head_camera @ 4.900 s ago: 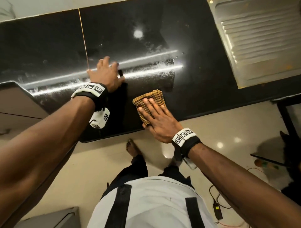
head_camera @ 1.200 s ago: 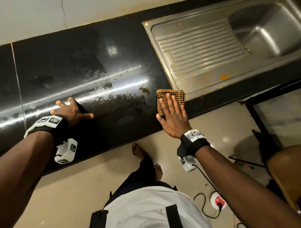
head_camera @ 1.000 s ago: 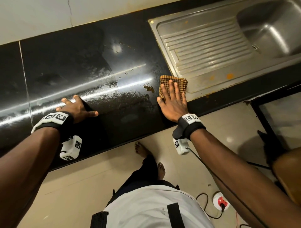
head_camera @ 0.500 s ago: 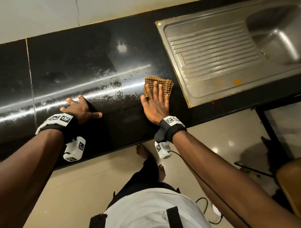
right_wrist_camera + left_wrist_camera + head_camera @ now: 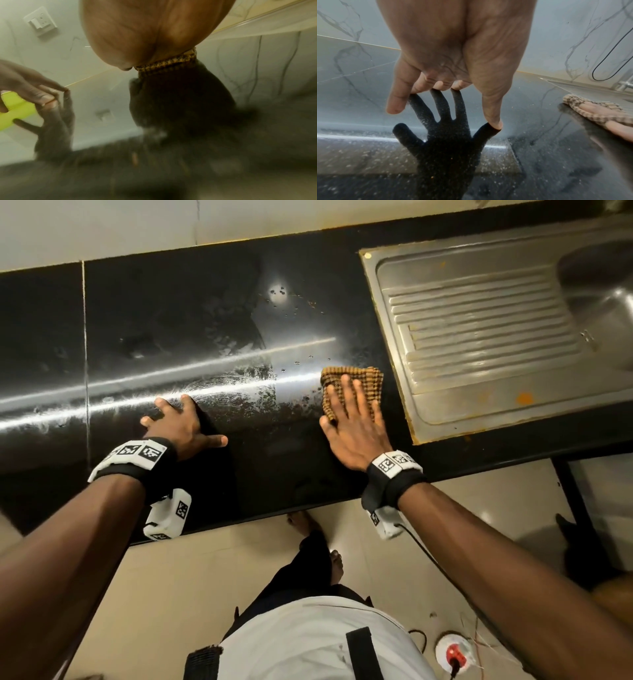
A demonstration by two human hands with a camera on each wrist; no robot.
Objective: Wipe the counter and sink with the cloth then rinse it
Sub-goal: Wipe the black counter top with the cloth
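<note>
One folded brown checked cloth (image 5: 356, 385) lies flat on the black tabletop (image 5: 171, 320), just left of the single steel sink (image 5: 479, 337) and its ribbed drainer. The right hand (image 5: 352, 426) presses it with straight, spread fingers. The left hand (image 5: 178, 422) rests open farther left of the sink, fingertips on wet, streaked tabletop that runs on leftward.

The worktop (image 5: 171, 313) ran across the upper frame, the sink (image 5: 486, 337) set into it at upper right. The cloth (image 5: 363, 378) lay just left of the sink, under the right hand (image 5: 352, 429); the left hand (image 5: 178, 426) rested left of centre.
</note>
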